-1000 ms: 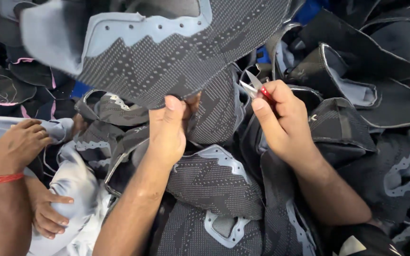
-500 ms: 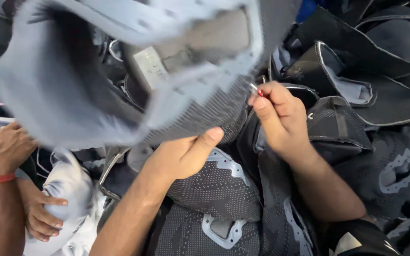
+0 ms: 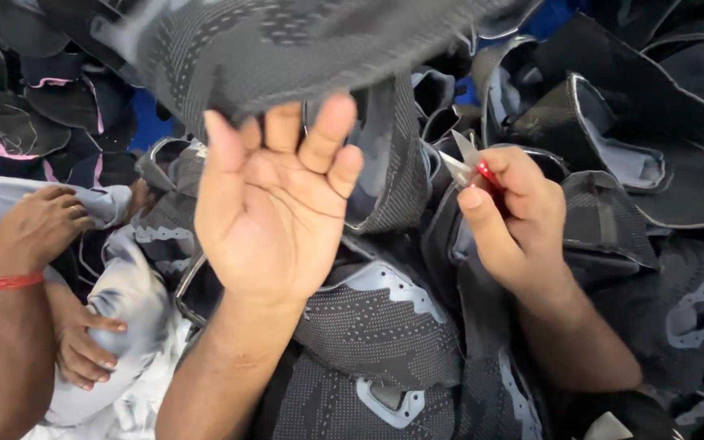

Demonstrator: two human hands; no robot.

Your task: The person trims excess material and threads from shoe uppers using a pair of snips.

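Piled dark shoe uppers (image 3: 385, 326) lie below; left hand (image 3: 275, 200) has opened flat, releasing the grey upper (image 3: 303, 49) now overhead, while right hand (image 3: 515, 216) still pinches small snips (image 3: 468, 163).

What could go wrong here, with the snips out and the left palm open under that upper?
1. The thread snips in the right hand point bare toward the open left hand; a nick seems possible.
2. The dark knit shoe upper only brushes the left fingertips, so it may drop.
3. Another person's hands work close by on a grey upper; arms could collide.
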